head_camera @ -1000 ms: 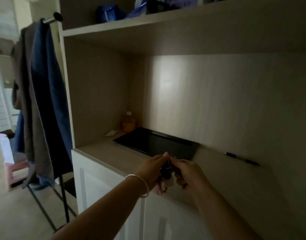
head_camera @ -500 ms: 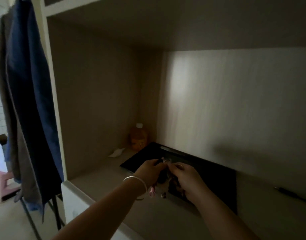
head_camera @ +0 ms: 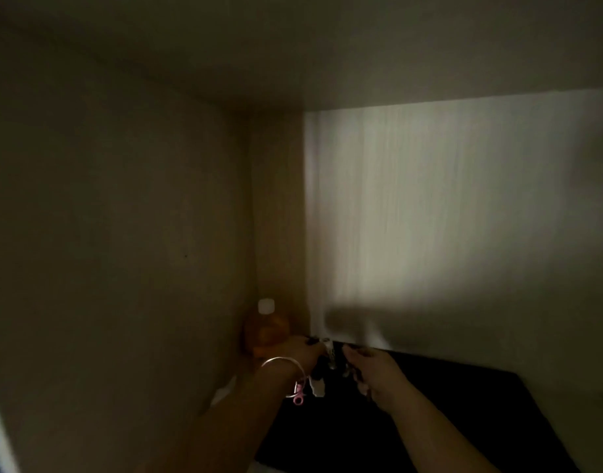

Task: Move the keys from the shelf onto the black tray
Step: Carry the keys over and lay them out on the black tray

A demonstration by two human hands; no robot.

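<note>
A bunch of keys point(head_camera: 322, 373) with a pink charm and a pale tag hangs between my two hands, over the far left part of the black tray point(head_camera: 464, 414). My left hand point(head_camera: 301, 353), with a thin bangle on the wrist, grips the bunch from the left. My right hand point(head_camera: 371, 370) grips it from the right. The tray lies flat on the shelf inside the dim alcove. Whether the keys touch the tray is too dark to tell.
An orange bottle point(head_camera: 266, 331) with a white cap stands in the back left corner, just behind my left hand. A small white scrap point(head_camera: 225, 390) lies left of the tray. The alcove's side wall, back wall and ceiling close in around.
My view and both hands have moved forward into the alcove. The keys have gone from the shelf's front edge to above the tray's far left part, near the bottle.
</note>
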